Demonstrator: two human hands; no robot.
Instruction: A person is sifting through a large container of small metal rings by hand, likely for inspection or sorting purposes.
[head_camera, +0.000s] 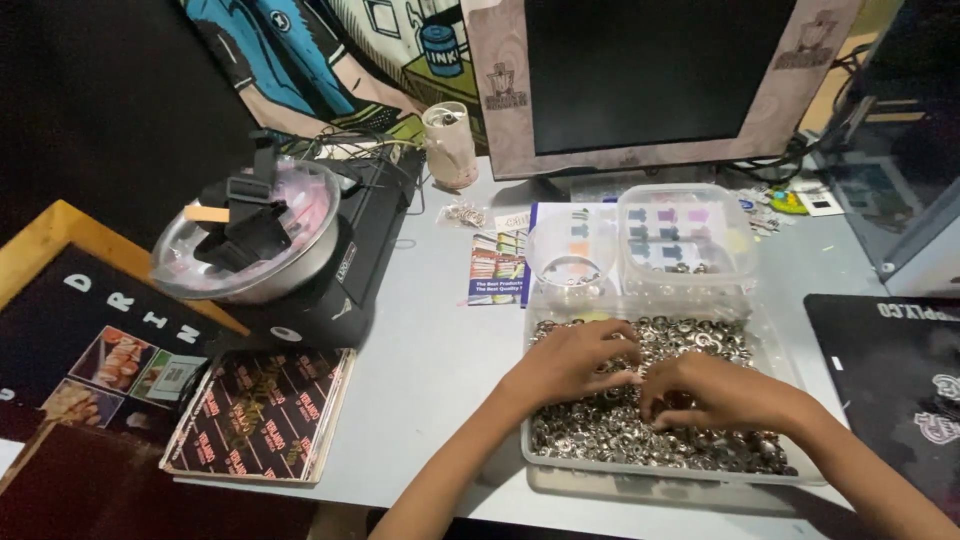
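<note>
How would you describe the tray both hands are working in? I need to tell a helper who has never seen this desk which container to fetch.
Start at the big dark monitor at the back of the grey desk. Straight in front of it, at the near edge, lies a shallow clear plastic tray heaped with small silver metal rings, with the left hand and right hand in it. The clear tubs behind it are smaller and nearly empty.

A dark monitor (655, 75) stands behind two clear tubs (685, 235), with a round lidded bowl (250, 235) at left.

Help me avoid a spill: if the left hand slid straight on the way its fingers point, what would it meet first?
Probably the right hand: the left hand points right across the tray of metal rings, fingertips nearly touching.
</note>
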